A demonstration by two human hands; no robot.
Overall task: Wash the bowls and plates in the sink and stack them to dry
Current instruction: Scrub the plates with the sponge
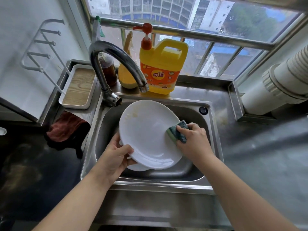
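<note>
L hand [116, 157] grips plate [146, 130] rim; R hand [193, 137] presses sponge [177, 131] on it.

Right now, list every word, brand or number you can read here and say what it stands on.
"KEON": small letters on the orange label of the yellow detergent jug.
"奇强": large characters on the same label, below "KEON".
The label's other print is too small and blurred to read.
The brown bottle, the plate and the sponge show no readable text.
</note>
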